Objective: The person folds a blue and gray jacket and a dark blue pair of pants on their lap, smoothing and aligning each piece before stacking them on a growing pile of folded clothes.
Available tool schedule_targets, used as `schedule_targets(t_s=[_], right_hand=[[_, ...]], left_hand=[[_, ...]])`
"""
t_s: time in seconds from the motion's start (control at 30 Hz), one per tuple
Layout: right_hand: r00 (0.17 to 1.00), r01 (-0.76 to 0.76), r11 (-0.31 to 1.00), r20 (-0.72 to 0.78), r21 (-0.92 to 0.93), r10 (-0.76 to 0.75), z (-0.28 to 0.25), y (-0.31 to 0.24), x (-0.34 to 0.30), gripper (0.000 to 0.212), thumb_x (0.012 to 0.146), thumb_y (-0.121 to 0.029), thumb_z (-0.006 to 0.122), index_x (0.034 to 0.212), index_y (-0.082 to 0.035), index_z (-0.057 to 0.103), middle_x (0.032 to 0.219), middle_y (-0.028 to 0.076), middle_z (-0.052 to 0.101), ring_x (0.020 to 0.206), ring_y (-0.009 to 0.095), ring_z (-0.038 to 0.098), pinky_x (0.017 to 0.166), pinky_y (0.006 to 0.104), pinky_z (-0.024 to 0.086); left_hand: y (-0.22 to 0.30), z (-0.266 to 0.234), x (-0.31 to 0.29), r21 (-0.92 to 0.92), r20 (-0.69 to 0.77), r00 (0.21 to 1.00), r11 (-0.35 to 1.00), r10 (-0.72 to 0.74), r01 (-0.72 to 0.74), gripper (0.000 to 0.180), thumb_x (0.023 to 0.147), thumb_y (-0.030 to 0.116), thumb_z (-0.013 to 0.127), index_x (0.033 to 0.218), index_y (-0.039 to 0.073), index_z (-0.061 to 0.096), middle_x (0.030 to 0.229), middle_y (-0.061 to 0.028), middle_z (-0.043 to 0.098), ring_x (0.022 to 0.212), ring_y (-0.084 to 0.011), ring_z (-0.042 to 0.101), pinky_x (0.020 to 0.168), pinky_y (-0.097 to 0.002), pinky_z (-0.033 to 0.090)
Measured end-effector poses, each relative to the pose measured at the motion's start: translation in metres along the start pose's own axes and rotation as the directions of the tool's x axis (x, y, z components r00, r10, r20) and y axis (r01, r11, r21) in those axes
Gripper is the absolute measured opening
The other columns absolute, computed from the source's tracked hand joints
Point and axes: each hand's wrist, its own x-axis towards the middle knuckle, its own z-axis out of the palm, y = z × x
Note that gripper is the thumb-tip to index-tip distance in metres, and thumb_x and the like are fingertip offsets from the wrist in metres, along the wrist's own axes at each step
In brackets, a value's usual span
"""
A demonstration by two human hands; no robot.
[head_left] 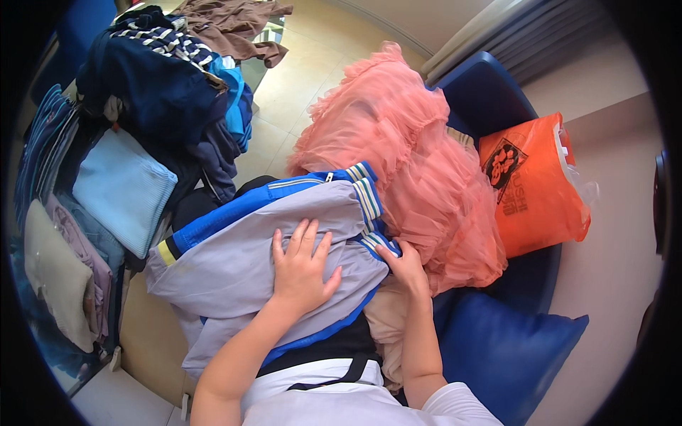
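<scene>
Across my lap lies a grey and blue jacket (pixel 241 248) with striped ribbed bands at its right end and a zip along a blue part. My left hand (pixel 302 266) rests flat on the grey cloth, fingers spread. At the lower striped band, my right hand (pixel 405 268) pinches the jacket's edge between thumb and fingers. Just beyond that hand, a heap of ruffled pink tulle clothing (pixel 433 206) covers part of a blue chair. Beige cloth (pixel 387 326) shows beneath my right wrist.
To the right, an orange bag (pixel 533 188) leans on the blue chair (pixel 483 92), with a blue cushion (pixel 504 355) nearer me. On the left are a folded light blue garment (pixel 124 184), a beige folded garment (pixel 57 273) and a dark clothes pile (pixel 145 89). Brown clothing (pixel 227 28) lies behind.
</scene>
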Motion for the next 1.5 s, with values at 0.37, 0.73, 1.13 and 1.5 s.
schedule_targets(t_s=[0.37, 0.73, 1.13, 1.5], right_hand=[[0.903, -0.414, 0.076, 0.42, 0.907, -0.091, 0.005, 0.03, 0.006, 0.077, 0.095, -0.067, 0.041, 0.109, 0.004, 0.068, 0.107, 0.019, 0.071, 0.1, 0.03, 0.067, 0.094, 0.0416, 0.051], [0.949, -0.197, -0.308, 0.102, 0.931, -0.3, 0.084, -0.049, -0.016, 0.08, 0.091, -0.065, 0.049, 0.128, 0.006, 0.055, 0.131, 0.023, 0.058, 0.116, 0.039, 0.059, 0.105, 0.0487, 0.043], [0.929, -0.235, -0.224, 0.15, 0.946, -0.339, 0.077, -0.062, -0.013, 0.074, 0.09, -0.059, 0.054, 0.13, 0.004, 0.054, 0.133, 0.022, 0.057, 0.118, 0.038, 0.057, 0.106, 0.0474, 0.042], [0.907, -0.257, -0.145, 0.186, 0.955, -0.378, 0.078, -0.076, -0.007, 0.07, 0.089, -0.053, 0.058, 0.132, 0.002, 0.053, 0.134, 0.021, 0.056, 0.12, 0.038, 0.056, 0.107, 0.0461, 0.041]], left_hand=[[-0.002, 0.001, 0.0, -0.011, -0.013, 0.999, 0.999, 0.03, -0.03, 0.058, 0.074, 0.036, 0.071, 0.124, 0.007, 0.063, 0.14, -0.0188, 0.049, 0.135, -0.0332, 0.041, 0.11, -0.0636, 0.02], [-0.005, -0.006, -0.004, -0.115, -0.022, 0.998, 0.992, 0.054, -0.056, 0.061, 0.073, 0.034, 0.071, 0.128, 0.009, 0.06, 0.142, -0.0162, 0.049, 0.135, -0.0325, 0.042, 0.11, -0.062, 0.02], [-0.007, -0.01, -0.005, -0.145, 0.035, 0.993, 0.983, 0.117, -0.11, 0.069, 0.071, 0.051, 0.073, 0.127, 0.013, 0.061, 0.144, -0.0185, 0.047, 0.136, -0.0371, 0.04, 0.11, -0.0626, 0.019], [0.002, -0.005, 0.013, -0.189, 0.047, 0.988, 0.973, 0.146, -0.134, 0.076, 0.061, 0.046, 0.082, 0.126, 0.012, 0.062, 0.151, -0.0317, 0.028, 0.133, -0.043, 0.038, 0.11, -0.0551, 0.026]])
